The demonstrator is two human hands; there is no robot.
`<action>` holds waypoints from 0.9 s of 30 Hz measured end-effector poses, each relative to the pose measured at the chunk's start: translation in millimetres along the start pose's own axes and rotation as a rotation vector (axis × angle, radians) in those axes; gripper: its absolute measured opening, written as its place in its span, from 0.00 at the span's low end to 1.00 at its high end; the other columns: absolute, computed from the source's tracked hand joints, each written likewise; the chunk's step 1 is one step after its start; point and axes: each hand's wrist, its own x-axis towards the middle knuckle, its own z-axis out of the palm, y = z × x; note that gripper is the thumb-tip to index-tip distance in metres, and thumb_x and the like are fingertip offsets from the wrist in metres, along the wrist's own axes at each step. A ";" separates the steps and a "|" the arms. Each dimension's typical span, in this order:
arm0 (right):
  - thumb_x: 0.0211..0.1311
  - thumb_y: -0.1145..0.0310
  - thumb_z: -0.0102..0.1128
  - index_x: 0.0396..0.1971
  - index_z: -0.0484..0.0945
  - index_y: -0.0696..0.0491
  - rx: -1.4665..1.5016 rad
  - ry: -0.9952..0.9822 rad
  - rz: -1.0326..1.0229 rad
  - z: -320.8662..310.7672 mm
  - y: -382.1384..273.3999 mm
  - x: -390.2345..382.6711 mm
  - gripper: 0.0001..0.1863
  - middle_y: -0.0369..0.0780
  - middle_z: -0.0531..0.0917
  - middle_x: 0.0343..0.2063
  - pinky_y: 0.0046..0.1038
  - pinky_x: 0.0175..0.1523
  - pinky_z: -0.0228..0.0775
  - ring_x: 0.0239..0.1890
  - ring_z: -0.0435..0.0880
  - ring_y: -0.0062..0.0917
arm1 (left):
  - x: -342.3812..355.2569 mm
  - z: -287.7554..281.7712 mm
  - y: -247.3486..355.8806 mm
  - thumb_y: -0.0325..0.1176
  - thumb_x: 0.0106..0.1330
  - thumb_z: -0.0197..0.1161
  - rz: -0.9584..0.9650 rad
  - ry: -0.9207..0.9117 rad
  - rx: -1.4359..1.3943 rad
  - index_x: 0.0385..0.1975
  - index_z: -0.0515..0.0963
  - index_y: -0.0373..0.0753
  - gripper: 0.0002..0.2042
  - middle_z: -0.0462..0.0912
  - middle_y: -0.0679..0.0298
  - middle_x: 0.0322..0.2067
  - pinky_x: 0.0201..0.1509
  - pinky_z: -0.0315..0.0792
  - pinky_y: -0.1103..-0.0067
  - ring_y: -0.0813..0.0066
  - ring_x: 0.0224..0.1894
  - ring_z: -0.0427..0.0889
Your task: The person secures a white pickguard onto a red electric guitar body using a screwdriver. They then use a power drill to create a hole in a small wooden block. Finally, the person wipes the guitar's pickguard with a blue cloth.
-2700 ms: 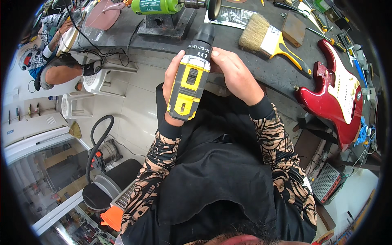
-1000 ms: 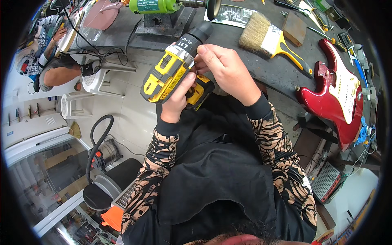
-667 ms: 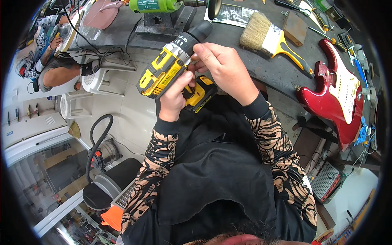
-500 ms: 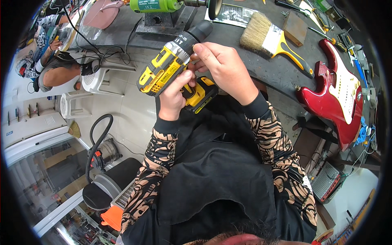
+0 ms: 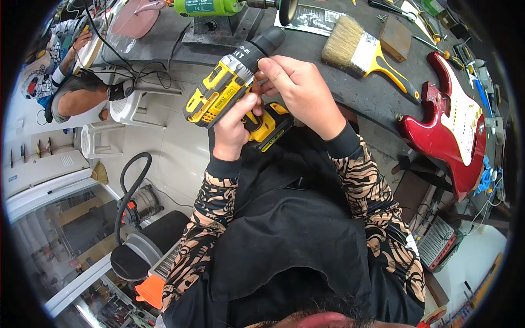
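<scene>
A yellow and black cordless drill [image 5: 219,95] tilts in front of me, its black chuck [image 5: 268,41] pointing up and to the right toward the bench. My left hand [image 5: 234,123] is wrapped round its grip, below the motor housing. Thumb and forefinger of my right hand [image 5: 295,90] press at the collar just behind the chuck; the other fingers curl under and are partly hidden. Whether a bit sits in the chuck cannot be seen. The drill's battery [image 5: 275,128] shows below, between my wrists.
Across the dark workbench [image 5: 311,54] lie a wide paintbrush [image 5: 361,52], a wooden block [image 5: 396,38] and a red guitar body [image 5: 443,123] at the right. A green bench grinder [image 5: 210,6] stands at the back. Far left, another person [image 5: 68,60] works near white stools [image 5: 131,109].
My hands and the drill stay almost in place. At the far left, the other person's arm and head have moved upward in the picture.
</scene>
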 end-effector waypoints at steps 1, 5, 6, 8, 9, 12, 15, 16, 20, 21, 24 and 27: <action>0.81 0.57 0.59 0.43 0.87 0.63 0.007 0.003 0.001 0.2 -0.1 0.1 0.21 0.44 0.89 0.27 0.28 0.39 0.82 0.30 0.89 0.24 | -0.1 -0.2 0.1 0.31 0.68 0.65 0.004 -0.002 0.007 0.46 0.80 0.32 0.11 0.80 0.64 0.31 0.39 0.74 0.77 0.75 0.31 0.78; 0.81 0.57 0.59 0.43 0.86 0.63 0.057 0.014 0.009 1.5 0.2 -0.7 0.20 0.44 0.89 0.27 0.28 0.38 0.82 0.29 0.89 0.24 | 0.4 1.0 -0.6 0.31 0.68 0.65 0.007 0.004 -0.008 0.46 0.80 0.32 0.11 0.80 0.64 0.31 0.39 0.74 0.77 0.75 0.31 0.78; 0.81 0.57 0.59 0.42 0.86 0.63 0.047 0.011 0.009 1.1 -0.1 -0.5 0.20 0.44 0.88 0.27 0.28 0.38 0.82 0.29 0.89 0.24 | 1.0 1.4 -0.1 0.31 0.68 0.65 0.008 0.002 -0.014 0.46 0.80 0.32 0.11 0.80 0.64 0.31 0.39 0.74 0.77 0.75 0.31 0.78; 0.81 0.58 0.59 0.42 0.86 0.63 0.026 0.005 0.010 0.2 -1.0 0.0 0.20 0.43 0.88 0.27 0.28 0.38 0.82 0.29 0.88 0.23 | 1.5 1.0 -0.3 0.31 0.68 0.65 0.003 -0.002 -0.030 0.47 0.80 0.32 0.12 0.80 0.64 0.31 0.39 0.74 0.77 0.75 0.31 0.78; 0.81 0.58 0.59 0.42 0.86 0.63 0.018 0.006 0.009 0.1 -1.4 0.0 0.20 0.43 0.88 0.27 0.28 0.38 0.82 0.29 0.88 0.23 | 1.6 0.4 -1.0 0.31 0.68 0.65 -0.003 -0.004 -0.038 0.47 0.80 0.32 0.12 0.81 0.64 0.31 0.39 0.74 0.77 0.75 0.31 0.79; 0.81 0.58 0.59 0.40 0.86 0.63 -0.002 0.005 0.005 0.3 -1.9 0.1 0.21 0.43 0.88 0.26 0.28 0.38 0.81 0.28 0.88 0.23 | 1.0 0.7 -0.5 0.31 0.68 0.65 -0.008 -0.001 -0.044 0.47 0.80 0.32 0.12 0.81 0.63 0.31 0.39 0.74 0.77 0.75 0.31 0.79; 0.81 0.58 0.59 0.39 0.86 0.63 -0.005 0.009 0.003 0.2 -1.5 0.0 0.21 0.43 0.87 0.25 0.28 0.37 0.81 0.28 0.87 0.23 | 1.4 1.3 -0.6 0.31 0.68 0.65 -0.004 -0.007 -0.045 0.47 0.80 0.32 0.12 0.81 0.63 0.31 0.39 0.75 0.77 0.75 0.31 0.79; 0.81 0.58 0.59 0.38 0.86 0.63 0.003 0.011 0.005 0.5 -1.2 0.0 0.21 0.43 0.87 0.25 0.28 0.37 0.81 0.27 0.87 0.23 | 1.4 1.2 -0.5 0.31 0.68 0.64 0.000 -0.009 -0.045 0.47 0.80 0.32 0.12 0.81 0.63 0.31 0.39 0.75 0.77 0.75 0.31 0.79; 0.81 0.57 0.59 0.36 0.85 0.63 -0.027 0.017 -0.020 0.7 -1.5 -0.1 0.22 0.44 0.87 0.24 0.28 0.36 0.79 0.26 0.86 0.25 | 0.8 -1.2 -2.3 0.31 0.68 0.64 -0.008 -0.020 -0.059 0.49 0.80 0.32 0.13 0.81 0.63 0.32 0.39 0.75 0.77 0.75 0.31 0.79; 0.81 0.57 0.59 0.36 0.85 0.63 -0.031 0.017 -0.021 0.9 -1.1 -0.4 0.22 0.44 0.87 0.24 0.29 0.35 0.79 0.26 0.86 0.25 | 0.6 -0.9 -2.4 0.30 0.68 0.64 -0.009 -0.019 -0.066 0.49 0.80 0.32 0.13 0.81 0.63 0.32 0.39 0.75 0.77 0.75 0.31 0.79; 0.81 0.57 0.59 0.36 0.86 0.62 -0.041 0.021 -0.022 -0.7 0.9 0.6 0.21 0.43 0.87 0.24 0.29 0.35 0.78 0.26 0.86 0.25 | 0.9 1.6 -2.1 0.30 0.69 0.64 -0.012 -0.006 -0.063 0.51 0.79 0.33 0.14 0.81 0.63 0.33 0.40 0.75 0.76 0.74 0.31 0.79; 0.81 0.57 0.59 0.37 0.86 0.62 -0.046 0.016 -0.034 0.5 0.8 0.0 0.21 0.43 0.87 0.24 0.29 0.35 0.78 0.26 0.87 0.26 | -0.5 0.5 -2.6 0.30 0.69 0.63 -0.007 -0.007 -0.062 0.52 0.79 0.33 0.14 0.81 0.63 0.34 0.40 0.75 0.76 0.74 0.32 0.79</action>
